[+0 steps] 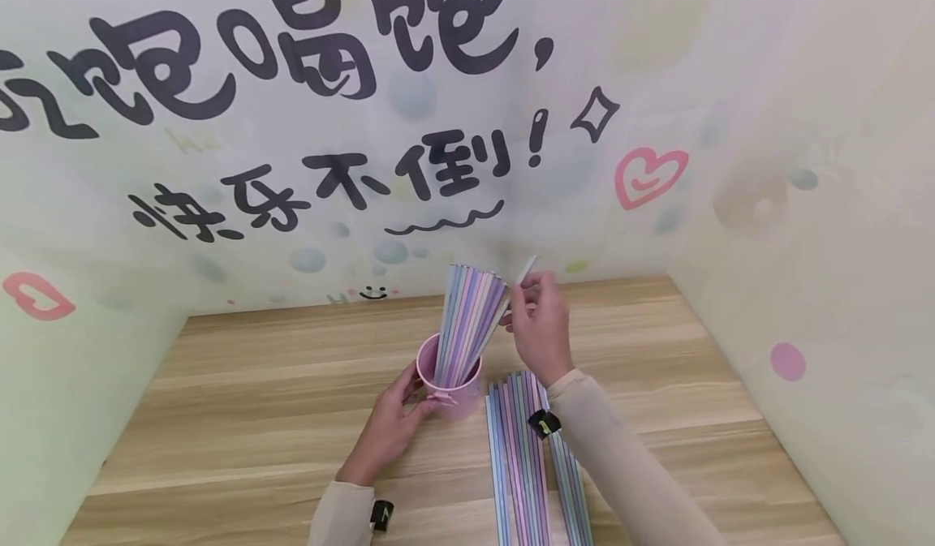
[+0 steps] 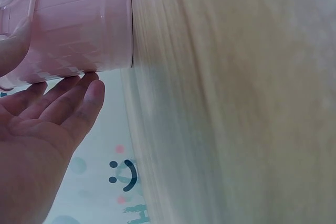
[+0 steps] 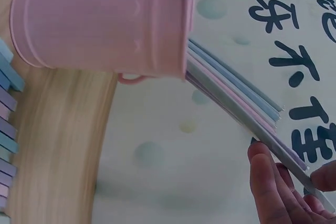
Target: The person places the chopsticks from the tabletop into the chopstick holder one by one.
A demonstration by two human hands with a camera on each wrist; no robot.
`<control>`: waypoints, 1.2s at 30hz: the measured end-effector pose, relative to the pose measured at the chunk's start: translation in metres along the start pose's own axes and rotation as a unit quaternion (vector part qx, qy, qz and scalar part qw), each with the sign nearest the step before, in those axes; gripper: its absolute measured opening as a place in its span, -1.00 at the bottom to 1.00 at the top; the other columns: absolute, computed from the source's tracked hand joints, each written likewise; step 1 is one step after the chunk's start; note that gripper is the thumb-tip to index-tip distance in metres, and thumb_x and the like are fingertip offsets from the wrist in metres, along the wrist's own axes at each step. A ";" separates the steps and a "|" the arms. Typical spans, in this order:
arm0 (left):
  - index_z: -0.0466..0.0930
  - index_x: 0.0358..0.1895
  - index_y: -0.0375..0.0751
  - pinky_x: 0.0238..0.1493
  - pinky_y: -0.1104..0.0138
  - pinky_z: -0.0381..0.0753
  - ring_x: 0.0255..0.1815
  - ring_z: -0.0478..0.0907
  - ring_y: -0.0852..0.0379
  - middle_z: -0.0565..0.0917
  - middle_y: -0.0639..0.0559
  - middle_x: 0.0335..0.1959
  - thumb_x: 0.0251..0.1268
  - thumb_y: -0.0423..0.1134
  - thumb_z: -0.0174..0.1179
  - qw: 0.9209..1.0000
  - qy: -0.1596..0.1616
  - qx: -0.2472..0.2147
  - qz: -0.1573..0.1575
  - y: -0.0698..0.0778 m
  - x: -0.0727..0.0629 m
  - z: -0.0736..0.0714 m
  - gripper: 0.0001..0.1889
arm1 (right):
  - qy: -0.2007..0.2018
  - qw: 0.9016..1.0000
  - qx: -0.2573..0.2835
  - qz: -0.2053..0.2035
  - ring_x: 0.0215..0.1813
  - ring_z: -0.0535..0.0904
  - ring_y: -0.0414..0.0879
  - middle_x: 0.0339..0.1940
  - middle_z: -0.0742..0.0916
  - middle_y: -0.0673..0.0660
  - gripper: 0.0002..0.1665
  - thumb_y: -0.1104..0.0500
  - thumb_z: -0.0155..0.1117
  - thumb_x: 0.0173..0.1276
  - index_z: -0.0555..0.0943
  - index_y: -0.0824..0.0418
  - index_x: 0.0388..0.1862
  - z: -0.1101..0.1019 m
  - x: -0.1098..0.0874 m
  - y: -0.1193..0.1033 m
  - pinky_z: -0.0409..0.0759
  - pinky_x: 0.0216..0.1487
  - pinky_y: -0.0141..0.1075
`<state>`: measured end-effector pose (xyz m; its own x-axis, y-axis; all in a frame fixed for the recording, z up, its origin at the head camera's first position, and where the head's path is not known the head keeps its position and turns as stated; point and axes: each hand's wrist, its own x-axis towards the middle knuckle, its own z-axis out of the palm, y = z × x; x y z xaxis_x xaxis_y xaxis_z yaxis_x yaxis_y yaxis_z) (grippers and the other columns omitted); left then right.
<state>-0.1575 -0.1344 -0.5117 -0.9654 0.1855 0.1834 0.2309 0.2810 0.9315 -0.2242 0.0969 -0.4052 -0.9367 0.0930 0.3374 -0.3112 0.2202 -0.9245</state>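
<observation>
Head view: left hand (image 1: 389, 430) grips the pink bucket (image 1: 458, 404) on the desk (image 1: 292, 392); right hand (image 1: 544, 325) pinches a stick (image 1: 527, 269) slanting into it. Left wrist: best brace the bucket lightly. Right wrist: ease the stick down beside the bundle (image 3: 241, 88).

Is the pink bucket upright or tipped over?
Upright: the pink bucket stands base-down on the table, mouth up, with sticks leaning out and the left hand at its side.

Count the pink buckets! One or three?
1: the pink bucket stands on the table, with a bunch of straws in it, left of the loose straws. All three views show that same bucket. No other shows or seems hidden.
</observation>
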 end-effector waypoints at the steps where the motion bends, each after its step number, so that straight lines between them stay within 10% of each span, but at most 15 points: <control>1: 0.19 0.52 -0.28 0.37 0.13 0.48 0.32 0.47 -0.19 0.43 -0.26 0.38 0.29 -0.35 0.31 1.000 0.000 0.002 0.000 0.000 0.000 0.000 -0.24 | -0.003 1.000 -0.001 0.002 -0.44 0.71 0.25 -0.28 0.70 0.31 -0.87 0.25 0.05 0.56 0.40 0.32 -0.05 0.002 -0.001 0.001 0.79 -0.41 -0.05; 9: 0.20 0.52 -0.26 0.35 0.11 0.49 0.31 0.48 -0.19 0.45 -0.26 0.37 0.29 -0.35 0.31 1.000 0.000 0.002 0.013 -0.002 0.000 0.000 -0.25 | -0.029 0.999 -0.041 0.015 -0.49 0.69 -0.06 -0.37 0.72 0.21 -0.89 0.24 0.13 0.52 0.46 0.29 -0.12 0.014 -0.010 0.010 0.79 -0.41 -0.15; 19: 0.20 0.52 -0.27 0.36 0.13 0.49 0.32 0.47 -0.17 0.44 -0.25 0.38 0.29 -0.29 0.32 1.000 -0.002 0.016 0.013 -0.002 0.001 -0.001 -0.25 | -0.057 0.993 -0.101 0.014 -0.40 0.73 0.09 -0.39 0.72 0.15 -0.86 0.18 0.18 0.51 0.48 0.25 -0.11 0.020 -0.018 0.015 0.71 -0.46 -0.29; 36: 0.13 0.55 -0.25 0.37 0.20 0.47 0.35 0.44 -0.13 0.42 -0.22 0.40 0.32 -0.24 0.30 1.000 -0.005 0.023 -0.003 0.003 -0.002 -0.001 -0.22 | -0.059 0.969 -0.220 0.095 -0.49 0.62 -0.11 -0.42 0.70 0.15 -0.83 0.19 0.11 0.48 0.60 0.25 -0.25 -0.041 -0.027 0.052 0.62 -0.56 -0.32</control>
<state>-0.1551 -0.1346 -0.5089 -0.9656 0.1930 0.1743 0.2305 0.3248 0.9173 -0.2086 0.1458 -0.4546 -0.9904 0.0657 0.1213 -0.0571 0.6054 -0.7939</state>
